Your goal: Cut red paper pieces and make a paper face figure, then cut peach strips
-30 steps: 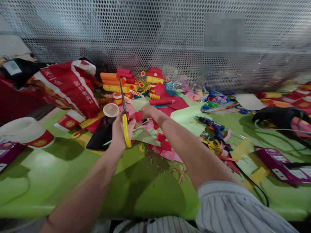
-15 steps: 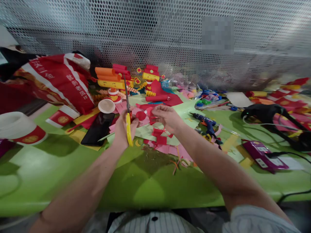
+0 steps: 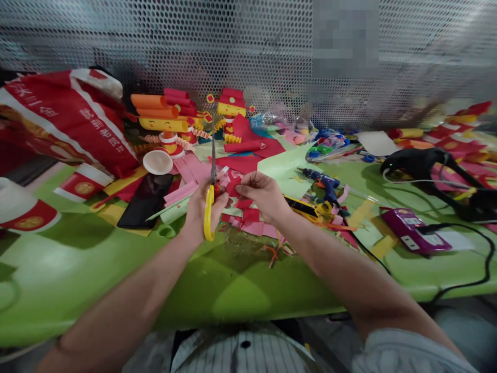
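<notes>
My left hand [image 3: 200,210] is closed around the yellow-handled scissors [image 3: 210,207], whose blades point up and away from me. Between the two hands is a small piece of red paper [image 3: 233,186]. The fingertips of my right hand [image 3: 262,194] pinch its right side, while its left side lies close to the left fingers. Below and behind the hands, red and pink paper scraps [image 3: 252,217] cover part of the green table [image 3: 233,290].
Paper figures [image 3: 163,124] stand at the back left, near a red bag [image 3: 66,119]. A black phone [image 3: 145,202] and paper cups [image 3: 83,182] lie left. On the right are a blue glue gun [image 3: 326,184], a purple power strip [image 3: 411,230] and black cables.
The view has shifted, and the table items appear further left and higher. My hands have come closer together, with the red paper now between them. The scissors are still in my left hand.
</notes>
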A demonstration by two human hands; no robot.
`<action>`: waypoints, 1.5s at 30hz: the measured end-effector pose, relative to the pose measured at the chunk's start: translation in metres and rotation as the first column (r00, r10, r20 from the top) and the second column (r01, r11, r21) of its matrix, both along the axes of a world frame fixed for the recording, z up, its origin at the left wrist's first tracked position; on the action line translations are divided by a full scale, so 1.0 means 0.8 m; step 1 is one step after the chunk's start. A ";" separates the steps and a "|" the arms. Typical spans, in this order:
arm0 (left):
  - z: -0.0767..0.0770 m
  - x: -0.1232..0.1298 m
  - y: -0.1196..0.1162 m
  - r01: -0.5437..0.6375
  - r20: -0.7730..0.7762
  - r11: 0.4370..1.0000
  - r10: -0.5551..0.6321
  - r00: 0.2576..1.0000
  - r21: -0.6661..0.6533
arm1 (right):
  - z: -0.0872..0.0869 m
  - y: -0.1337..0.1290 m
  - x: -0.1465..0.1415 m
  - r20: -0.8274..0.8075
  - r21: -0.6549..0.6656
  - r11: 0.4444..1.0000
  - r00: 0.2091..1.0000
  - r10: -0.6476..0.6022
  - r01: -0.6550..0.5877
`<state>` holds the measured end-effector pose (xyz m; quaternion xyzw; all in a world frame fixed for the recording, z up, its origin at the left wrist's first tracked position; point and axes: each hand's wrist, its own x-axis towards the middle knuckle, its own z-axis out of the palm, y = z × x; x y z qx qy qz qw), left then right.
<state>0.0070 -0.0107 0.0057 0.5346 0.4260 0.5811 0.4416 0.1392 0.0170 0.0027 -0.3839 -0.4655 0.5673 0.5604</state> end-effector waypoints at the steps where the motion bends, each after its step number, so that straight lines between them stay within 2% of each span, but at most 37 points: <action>1: 0.001 -0.001 -0.001 0.003 -0.015 1.000 -0.003 1.000 -0.003 | 0.000 0.000 0.000 -0.005 0.008 1.000 1.000 -0.007 0.007; 6: -0.001 -0.002 0.002 -0.020 -0.042 1.000 0.020 0.999 0.007 | -0.001 -0.003 -0.001 0.007 0.042 0.999 1.000 -0.013 0.013; 11: -0.004 -0.002 0.006 -0.047 -0.060 0.998 0.049 0.997 0.032 | -0.002 -0.008 -0.001 0.025 0.053 0.998 0.999 0.039 -0.041; 15: 0.000 -0.002 0.006 -0.036 -0.048 0.999 0.037 0.998 0.021 | 0.001 -0.009 0.001 -0.073 0.002 0.997 0.994 0.077 -0.077; 19: 0.002 -0.003 0.006 -0.094 0.026 0.996 0.094 0.995 -0.002 | 0.001 -0.008 0.002 -0.200 -0.098 0.987 0.974 0.103 -0.124; 24: 0.003 -0.003 0.006 -0.094 0.029 0.996 0.094 0.995 -0.004 | -0.002 -0.009 -0.002 -0.228 -0.158 0.963 0.957 0.181 -0.220; 28: 0.005 -0.001 0.004 -0.097 -0.027 0.995 0.098 0.995 0.018 | -0.006 -0.013 -0.007 -0.176 -0.141 0.967 0.966 0.187 -0.213; 36: 0.004 0.000 0.002 -0.091 0.020 0.996 0.090 0.996 0.022 | -0.009 -0.012 -0.008 -0.311 -0.184 0.952 0.933 0.181 -0.246; 40: 0.004 0.000 0.002 -0.083 0.008 0.996 0.083 0.996 0.011 | -0.007 -0.014 -0.009 -0.289 -0.176 0.952 0.938 0.194 -0.251; 45: 0.003 0.001 0.000 -0.098 -0.048 0.995 0.100 0.994 0.033 | -0.008 -0.017 -0.013 -0.245 -0.133 0.975 0.959 0.141 -0.178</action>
